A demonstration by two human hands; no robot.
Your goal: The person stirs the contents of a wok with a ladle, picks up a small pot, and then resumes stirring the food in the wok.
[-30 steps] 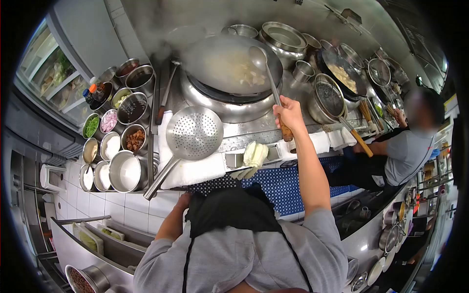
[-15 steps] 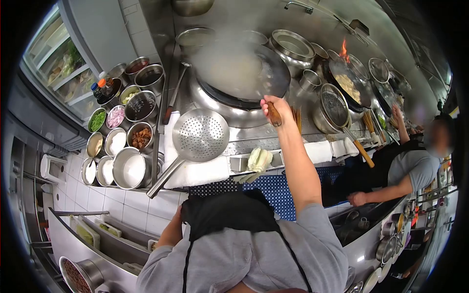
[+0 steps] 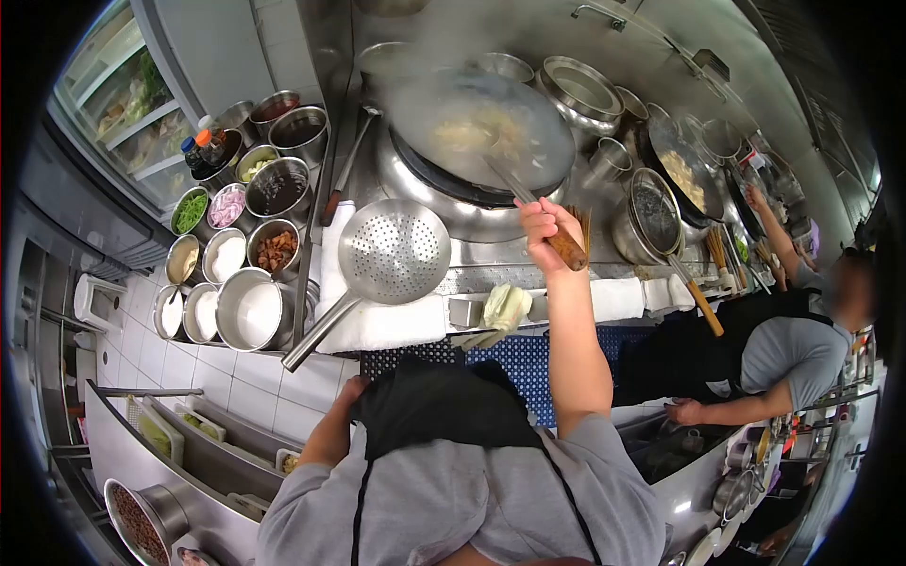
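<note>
The right hand (image 3: 545, 226) squeezed the ladle (image 3: 508, 182) in its fingers, stirring the steamy wok (image 3: 543, 156), which likely needed steady pushes next; the left hand (image 3: 351, 389) was too hidden to tell.

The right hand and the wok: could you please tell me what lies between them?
Head view: the ladle gripped by the right hand; its metal shaft crosses the stove's steel rim into the wok.

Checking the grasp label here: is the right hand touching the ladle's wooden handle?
Touching. The head view shows the right hand closed around the ladle's wooden handle, with the handle's brown end sticking out beyond the hand.
</note>
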